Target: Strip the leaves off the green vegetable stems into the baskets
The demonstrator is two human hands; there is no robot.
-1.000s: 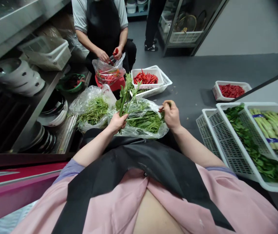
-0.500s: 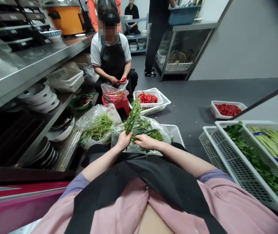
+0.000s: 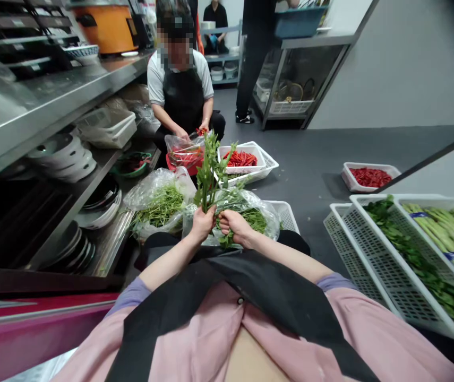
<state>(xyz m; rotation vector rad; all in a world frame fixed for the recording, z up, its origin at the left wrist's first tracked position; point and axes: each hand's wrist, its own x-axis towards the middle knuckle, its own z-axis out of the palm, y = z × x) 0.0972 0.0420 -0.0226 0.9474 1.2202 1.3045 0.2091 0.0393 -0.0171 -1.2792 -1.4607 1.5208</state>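
Note:
Upright in my left hand (image 3: 203,223) is a bunch of leafy green stems (image 3: 208,170), gripped near its lower end. My right hand (image 3: 234,225) is closed just beside it, with some green leaves (image 3: 227,240) hanging below its fingers. Behind and beneath my hands lies a clear plastic bag (image 3: 272,215) of greens. To the left, another clear bag (image 3: 141,191) holds thin green stems (image 3: 162,206).
A person in a black apron (image 3: 182,95) sits ahead by a bag of red chillies (image 3: 185,156). White baskets (image 3: 378,233) of greens stand right. A chilli tray (image 3: 370,178) is on the floor. Steel shelving (image 3: 71,98) runs along the left.
The bunch in my left hand now stands taller and more upright. My right hand has turned and closed more, with leaves below it. The seated person's hands have moved slightly.

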